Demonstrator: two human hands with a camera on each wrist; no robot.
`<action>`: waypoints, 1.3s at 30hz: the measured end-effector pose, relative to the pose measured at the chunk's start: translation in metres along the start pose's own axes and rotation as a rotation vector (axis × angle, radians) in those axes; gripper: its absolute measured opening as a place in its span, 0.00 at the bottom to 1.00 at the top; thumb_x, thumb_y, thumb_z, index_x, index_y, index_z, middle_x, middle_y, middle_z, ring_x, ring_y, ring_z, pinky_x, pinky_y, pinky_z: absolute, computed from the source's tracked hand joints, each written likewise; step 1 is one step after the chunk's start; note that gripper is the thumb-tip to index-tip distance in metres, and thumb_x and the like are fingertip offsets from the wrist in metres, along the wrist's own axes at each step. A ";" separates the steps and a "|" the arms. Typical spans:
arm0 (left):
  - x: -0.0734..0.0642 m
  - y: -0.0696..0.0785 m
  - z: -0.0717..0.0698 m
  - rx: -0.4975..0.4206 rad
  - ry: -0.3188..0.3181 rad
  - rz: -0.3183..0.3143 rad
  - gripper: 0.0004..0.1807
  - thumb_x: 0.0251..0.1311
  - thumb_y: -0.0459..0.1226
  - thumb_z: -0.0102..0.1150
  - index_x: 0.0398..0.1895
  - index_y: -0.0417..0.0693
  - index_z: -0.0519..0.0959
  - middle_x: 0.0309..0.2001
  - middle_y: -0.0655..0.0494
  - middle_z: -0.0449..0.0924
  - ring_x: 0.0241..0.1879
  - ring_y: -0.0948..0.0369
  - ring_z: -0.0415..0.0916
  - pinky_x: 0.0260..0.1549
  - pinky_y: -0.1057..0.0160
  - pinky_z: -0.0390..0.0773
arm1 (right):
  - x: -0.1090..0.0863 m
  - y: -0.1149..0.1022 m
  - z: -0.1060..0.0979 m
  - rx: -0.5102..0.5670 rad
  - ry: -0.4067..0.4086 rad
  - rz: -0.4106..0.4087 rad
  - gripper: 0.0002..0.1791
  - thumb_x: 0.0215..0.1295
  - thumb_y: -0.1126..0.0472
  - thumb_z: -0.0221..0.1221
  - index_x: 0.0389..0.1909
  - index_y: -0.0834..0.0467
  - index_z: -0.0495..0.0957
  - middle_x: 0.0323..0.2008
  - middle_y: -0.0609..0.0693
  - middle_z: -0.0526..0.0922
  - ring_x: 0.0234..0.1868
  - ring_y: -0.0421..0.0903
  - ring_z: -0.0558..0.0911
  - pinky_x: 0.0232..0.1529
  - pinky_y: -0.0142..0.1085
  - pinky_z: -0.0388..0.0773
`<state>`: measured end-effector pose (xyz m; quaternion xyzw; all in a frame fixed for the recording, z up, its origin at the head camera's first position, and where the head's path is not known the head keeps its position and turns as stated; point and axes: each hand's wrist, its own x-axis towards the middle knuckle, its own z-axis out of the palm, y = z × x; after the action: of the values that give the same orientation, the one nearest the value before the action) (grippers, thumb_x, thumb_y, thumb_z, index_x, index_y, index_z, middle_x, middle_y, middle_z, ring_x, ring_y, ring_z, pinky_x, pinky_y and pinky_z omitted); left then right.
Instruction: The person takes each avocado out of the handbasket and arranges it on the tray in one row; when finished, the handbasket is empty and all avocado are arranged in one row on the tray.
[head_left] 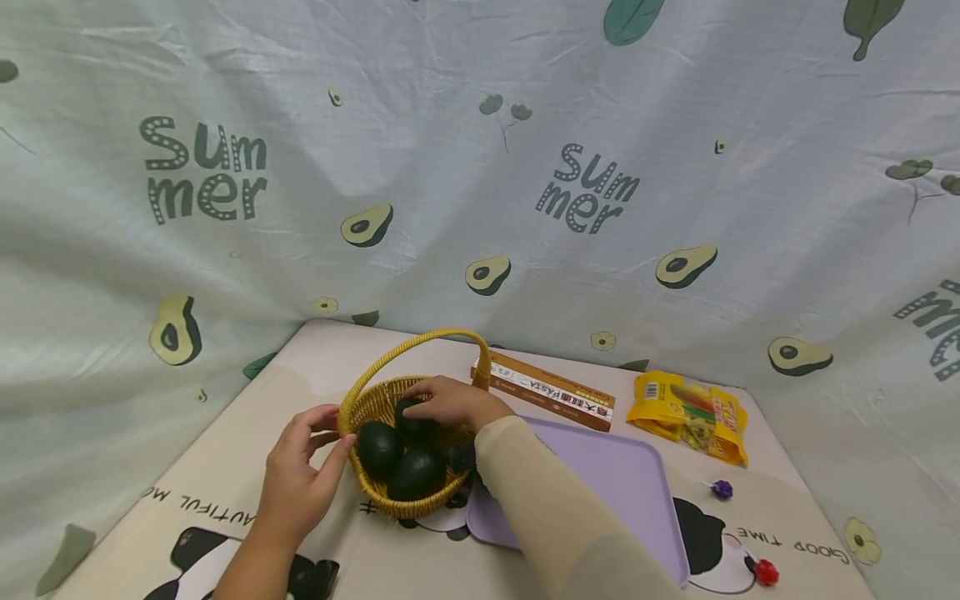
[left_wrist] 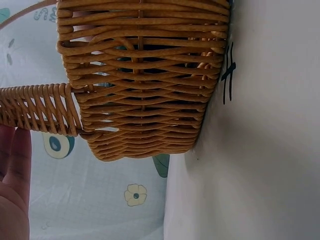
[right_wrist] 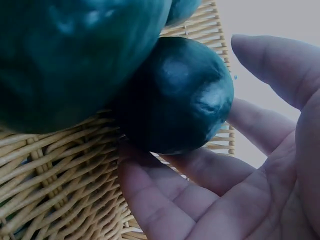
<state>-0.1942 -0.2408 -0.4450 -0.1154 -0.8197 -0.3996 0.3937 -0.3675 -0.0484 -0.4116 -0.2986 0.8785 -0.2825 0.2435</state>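
Observation:
A yellow-brown wicker basket (head_left: 408, 508) with a tall arched handle holds several dark green, glossy avocados (head_left: 416, 473). At the basket's left side, my left hand (head_left: 300, 462) pinches the foot of the handle between thumb and fingers; the left wrist view shows fingers (left_wrist: 17, 160) against the handle, the thumb out of sight. Inside the basket my right hand (head_left: 457, 402) has its fingers curled round the far avocado (right_wrist: 182, 95). The right wrist view shows these fingers partly behind that avocado, with the thumb standing off to the side. A larger avocado (right_wrist: 70, 60) lies beside it.
A lilac tray (head_left: 622, 475) lies right of the basket, partly under my right sleeve. Behind it is a long pasta box (head_left: 543, 390). Farther right are a yellow snack bag (head_left: 690, 417), a purple lollipop (head_left: 722, 489) and a red one (head_left: 765, 572). A printed curtain hangs behind.

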 end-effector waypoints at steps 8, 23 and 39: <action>0.001 0.003 -0.002 0.012 -0.010 -0.002 0.29 0.55 0.21 0.70 0.61 0.35 0.73 0.51 0.47 0.78 0.54 0.76 0.73 0.53 0.83 0.76 | 0.002 0.006 0.002 0.078 0.053 0.006 0.29 0.60 0.51 0.73 0.64 0.47 0.80 0.62 0.49 0.78 0.60 0.47 0.77 0.63 0.44 0.80; 0.000 0.003 -0.004 0.020 0.001 -0.014 0.29 0.56 0.21 0.70 0.61 0.35 0.73 0.51 0.47 0.78 0.54 0.76 0.72 0.54 0.84 0.75 | -0.003 0.006 -0.002 0.047 -0.021 -0.042 0.27 0.60 0.57 0.71 0.62 0.43 0.80 0.65 0.48 0.75 0.58 0.45 0.75 0.60 0.43 0.81; -0.001 -0.001 0.000 0.019 0.006 0.014 0.30 0.55 0.21 0.70 0.61 0.35 0.73 0.51 0.47 0.78 0.54 0.75 0.73 0.54 0.84 0.75 | -0.025 0.002 -0.014 0.051 0.026 -0.176 0.36 0.56 0.62 0.72 0.67 0.45 0.75 0.61 0.44 0.76 0.52 0.43 0.78 0.49 0.36 0.81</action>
<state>-0.1940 -0.2412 -0.4460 -0.1163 -0.8215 -0.3894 0.4000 -0.3589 -0.0258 -0.3960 -0.3644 0.8445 -0.3290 0.2139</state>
